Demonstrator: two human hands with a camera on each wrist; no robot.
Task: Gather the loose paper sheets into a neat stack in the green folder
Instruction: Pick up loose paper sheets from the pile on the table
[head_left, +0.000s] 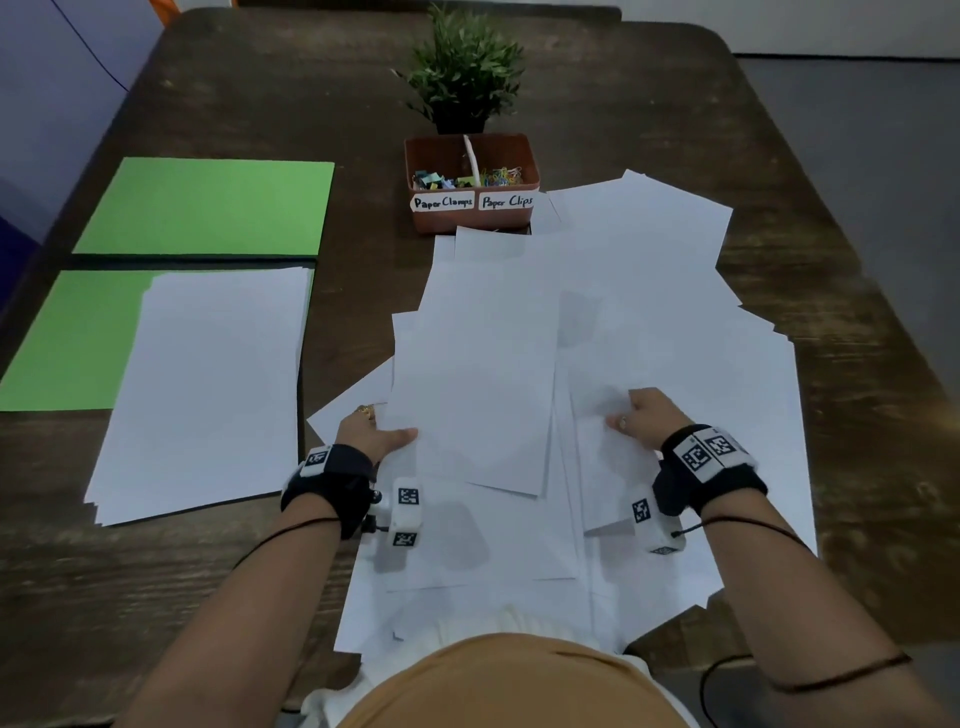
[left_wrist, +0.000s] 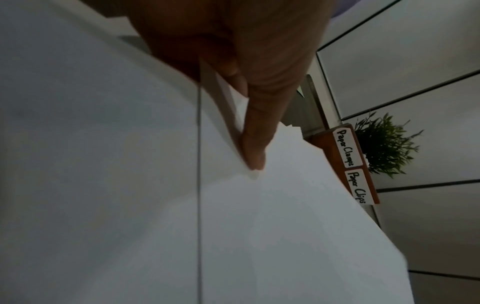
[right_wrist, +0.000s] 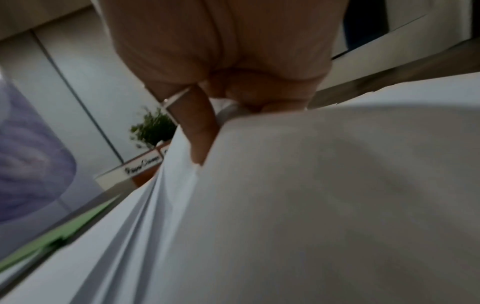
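From the head view, the green folder lies open at the left of the table, and a squared stack of sheets already rests on its near leaf. The loose paper sheets spread in an overlapping heap across the middle and right, reaching up to the brown box of clips and the potted plant beyond it. The left hand pinches the near left edge of a sheet on top of the heap, thumb on top and fingers underneath. The right hand grips another sheet at its near left corner, thumb uppermost.

In the left wrist view, the thumb presses down on the upper face of the paper, which curves away limply from the pinch; the fingers below are hidden.

In the right wrist view, the thumb clamps several layers of sheet edge that fan and droop, with the curled fingers above them.

The sheets look light, thin and floppy, and smooth enough to slide over one another. They are likely to sag or crease if lifted by one corner. A hold along opposite long edges, with both hands supporting, seems best, and the edges can be tapped flush before the bundle joins the stack in the folder.
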